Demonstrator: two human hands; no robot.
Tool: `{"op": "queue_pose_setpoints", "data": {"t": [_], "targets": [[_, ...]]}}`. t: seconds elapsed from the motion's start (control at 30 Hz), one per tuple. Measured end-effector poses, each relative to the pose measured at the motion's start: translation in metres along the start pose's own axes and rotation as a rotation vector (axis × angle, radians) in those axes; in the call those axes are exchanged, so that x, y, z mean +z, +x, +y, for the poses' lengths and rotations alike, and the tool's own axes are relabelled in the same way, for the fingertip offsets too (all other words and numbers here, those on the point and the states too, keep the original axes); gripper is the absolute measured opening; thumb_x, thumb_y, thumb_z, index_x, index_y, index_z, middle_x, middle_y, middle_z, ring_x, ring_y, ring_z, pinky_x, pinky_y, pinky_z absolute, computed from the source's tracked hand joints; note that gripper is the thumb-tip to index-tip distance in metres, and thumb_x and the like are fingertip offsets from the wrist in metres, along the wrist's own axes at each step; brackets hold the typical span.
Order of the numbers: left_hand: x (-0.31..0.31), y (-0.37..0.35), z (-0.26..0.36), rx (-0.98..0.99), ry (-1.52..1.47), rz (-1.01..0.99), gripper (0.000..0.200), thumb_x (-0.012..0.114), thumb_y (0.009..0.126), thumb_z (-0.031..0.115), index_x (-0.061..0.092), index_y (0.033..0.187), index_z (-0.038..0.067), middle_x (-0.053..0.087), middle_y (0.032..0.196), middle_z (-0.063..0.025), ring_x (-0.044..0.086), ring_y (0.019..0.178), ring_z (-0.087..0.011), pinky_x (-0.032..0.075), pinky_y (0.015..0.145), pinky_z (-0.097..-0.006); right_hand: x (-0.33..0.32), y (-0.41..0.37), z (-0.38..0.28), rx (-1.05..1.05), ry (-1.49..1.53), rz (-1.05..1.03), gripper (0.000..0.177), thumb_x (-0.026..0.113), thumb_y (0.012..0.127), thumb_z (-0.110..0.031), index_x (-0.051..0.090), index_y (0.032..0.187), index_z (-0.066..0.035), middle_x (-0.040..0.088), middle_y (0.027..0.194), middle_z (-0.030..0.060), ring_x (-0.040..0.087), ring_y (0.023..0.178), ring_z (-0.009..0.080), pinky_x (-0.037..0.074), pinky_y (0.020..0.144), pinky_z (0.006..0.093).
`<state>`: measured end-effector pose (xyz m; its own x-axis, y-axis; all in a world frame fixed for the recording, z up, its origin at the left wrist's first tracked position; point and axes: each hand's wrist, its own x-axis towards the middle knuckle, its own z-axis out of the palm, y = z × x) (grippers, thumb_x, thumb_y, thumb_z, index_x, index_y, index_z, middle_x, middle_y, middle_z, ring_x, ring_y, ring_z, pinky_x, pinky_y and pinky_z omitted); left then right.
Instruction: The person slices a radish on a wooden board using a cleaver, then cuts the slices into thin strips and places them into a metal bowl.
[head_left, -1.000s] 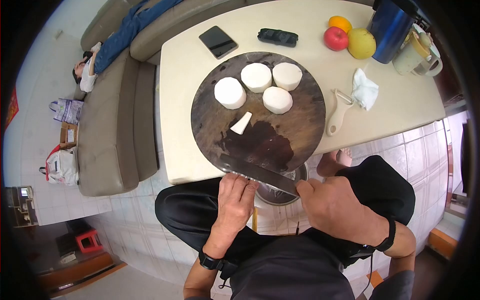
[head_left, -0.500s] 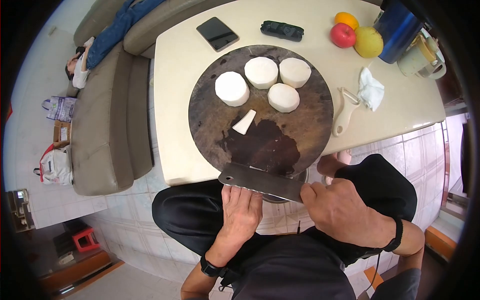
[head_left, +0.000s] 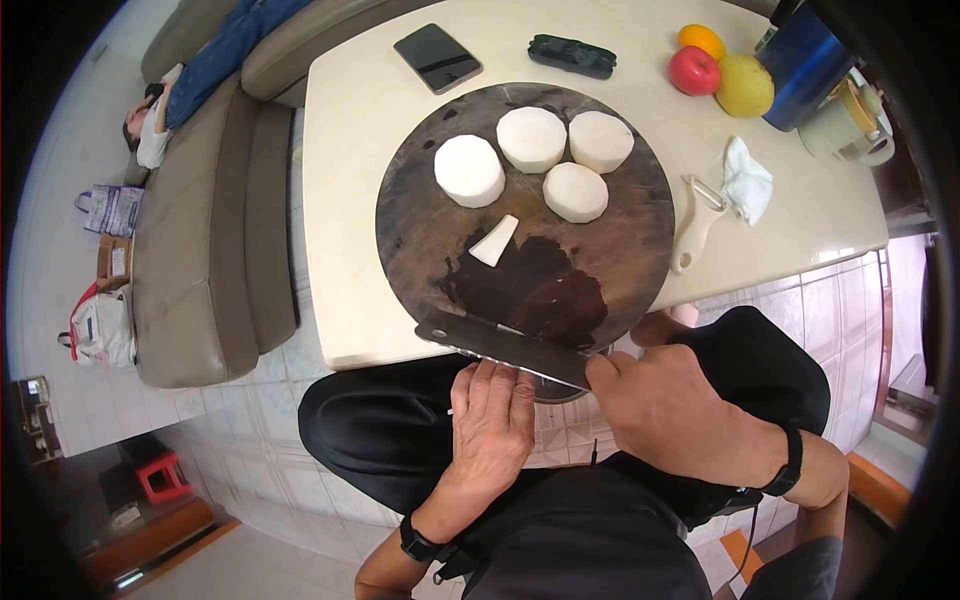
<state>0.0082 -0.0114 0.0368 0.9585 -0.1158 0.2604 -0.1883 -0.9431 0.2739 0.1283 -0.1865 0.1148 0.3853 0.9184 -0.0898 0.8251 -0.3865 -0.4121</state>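
Observation:
My right hand (head_left: 665, 400) is wrapped round the handle of a dark-bladed cleaver (head_left: 515, 347), which lies slantwise over the near edge of a round wooden chopping board (head_left: 410, 265). Just below the blade's edge is my left hand (head_left: 492, 425), its fingers bent and pressed together; whatever they hold is hidden, with only a speck of white by one finger. Several thick peeled white radish chunks (head_left: 470, 172) stand on the far half of the board. A small white radish wedge (head_left: 494, 241) lies closer, beside a dark wet patch.
On the cream table (head_left: 345, 200) are a phone (head_left: 438, 58), a black case-like object (head_left: 572, 56), fruit (head_left: 745, 86), a blue flask (head_left: 805, 65), a peeler (head_left: 698, 225) and a crumpled tissue (head_left: 747, 180). A person (head_left: 155, 130) lies on the sofa (head_left: 200, 250).
The cleaver's tip end has swung up and left, so the blade is more tilted. My left hand has shifted slightly right, with its fingers now below the blade.

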Motion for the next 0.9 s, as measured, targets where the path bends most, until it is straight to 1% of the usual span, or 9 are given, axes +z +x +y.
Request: {"op": "queue_pose_setpoints", "data": {"t": [0.2, 0.37, 0.43, 0.53, 0.6, 0.63, 0.7, 0.8, 0.9], "targets": [[0.002, -0.001, -0.001, 0.001, -0.036, 0.013, 0.037, 0.067, 0.072, -0.004, 0.059, 0.107, -0.008, 0.054, 0.112, -0.0227, 0.054, 0.103, -0.0407, 0.042, 0.089, -0.0517, -0.001, -0.008, -0.002, 0.018, -0.029, -0.022, 0.022, 0.068, 0.063, -0.005, 0.055, 0.078, 0.004, 0.058, 0.064, 0.0121, 0.061, 0.051, 0.0235, 0.044, 0.042, 0.0341], [0.0, 0.0, 0.0, 0.001, -0.058, -0.008, 0.036, 0.067, 0.072, -0.004, 0.058, 0.107, -0.009, 0.055, 0.109, -0.0234, 0.055, 0.099, -0.0417, 0.044, 0.087, -0.0515, -0.006, -0.006, 0.001, 0.003, -0.033, -0.062, 0.022, 0.068, 0.063, -0.006, 0.055, 0.078, 0.004, 0.058, 0.064, 0.0117, 0.062, 0.052, 0.0229, 0.044, 0.043, 0.0336], [0.001, -0.001, 0.002, -0.05, -0.068, -0.012, 0.022, 0.065, 0.078, -0.001, 0.063, 0.098, -0.01, 0.058, 0.108, -0.0221, 0.056, 0.102, -0.0382, 0.043, 0.093, -0.0545, -0.006, -0.002, 0.0, 0.001, -0.04, -0.07, 0.021, 0.068, 0.064, -0.006, 0.055, 0.078, 0.004, 0.059, 0.064, 0.0119, 0.063, 0.053, 0.0229, 0.045, 0.043, 0.0335], [0.004, -0.005, 0.003, -0.1, -0.093, 0.003, 0.027, 0.066, 0.077, -0.001, 0.062, 0.102, -0.011, 0.058, 0.106, -0.0225, 0.056, 0.103, -0.0391, 0.044, 0.093, -0.0541, -0.003, 0.007, -0.003, -0.004, 0.002, -0.079, 0.02, 0.067, 0.065, -0.005, 0.056, 0.079, 0.004, 0.061, 0.066, 0.0134, 0.065, 0.055, 0.0239, 0.047, 0.045, 0.033], [0.002, -0.005, 0.003, -0.068, -0.082, 0.006, 0.029, 0.066, 0.077, -0.001, 0.062, 0.103, -0.012, 0.058, 0.106, -0.0225, 0.056, 0.104, -0.0395, 0.044, 0.094, -0.0535, -0.003, 0.009, -0.007, 0.002, -0.067, -0.088, 0.018, 0.066, 0.066, -0.004, 0.057, 0.08, 0.004, 0.062, 0.068, 0.0147, 0.066, 0.058, 0.0252, 0.049, 0.047, 0.0327], [0.0, -0.003, 0.002, -0.038, -0.069, 0.011, 0.03, 0.066, 0.077, -0.002, 0.061, 0.104, -0.012, 0.058, 0.106, -0.0225, 0.056, 0.104, -0.0399, 0.045, 0.094, -0.0529, -0.002, 0.008, -0.006, 0.002, -0.068, -0.086, 0.018, 0.066, 0.066, -0.004, 0.057, 0.08, 0.004, 0.062, 0.068, 0.0147, 0.066, 0.058, 0.0252, 0.049, 0.047, 0.0327], [-0.001, 0.001, 0.004, -0.043, -0.066, 0.023, 0.03, 0.066, 0.077, -0.002, 0.061, 0.104, -0.012, 0.058, 0.106, -0.0223, 0.056, 0.104, -0.0398, 0.045, 0.095, -0.0525, -0.001, 0.005, -0.003, 0.051, -0.031, -0.066, 0.018, 0.066, 0.067, -0.004, 0.057, 0.081, 0.004, 0.062, 0.068, 0.0144, 0.066, 0.058, 0.0257, 0.048, 0.047, 0.0327], [-0.001, 0.002, 0.005, -0.049, -0.066, 0.035, 0.029, 0.065, 0.077, -0.002, 0.062, 0.103, -0.012, 0.058, 0.106, -0.0221, 0.056, 0.104, -0.0396, 0.045, 0.095, -0.0521, -0.001, -0.002, 0.002, 0.018, 0.011, -0.016, 0.018, 0.065, 0.066, -0.004, 0.057, 0.08, 0.003, 0.061, 0.067, 0.0133, 0.065, 0.055, 0.0254, 0.047, 0.045, 0.0331], [-0.001, -0.002, 0.004, -0.06, -0.087, 0.013, 0.026, 0.065, 0.077, -0.003, 0.061, 0.101, -0.012, 0.058, 0.106, -0.0218, 0.056, 0.103, -0.0396, 0.045, 0.093, -0.0526, -0.006, -0.006, -0.001, 0.01, 0.0, -0.023, 0.018, 0.066, 0.066, -0.004, 0.056, 0.08, 0.003, 0.06, 0.066, 0.0123, 0.063, 0.053, 0.0246, 0.045, 0.044, 0.0334]]}}
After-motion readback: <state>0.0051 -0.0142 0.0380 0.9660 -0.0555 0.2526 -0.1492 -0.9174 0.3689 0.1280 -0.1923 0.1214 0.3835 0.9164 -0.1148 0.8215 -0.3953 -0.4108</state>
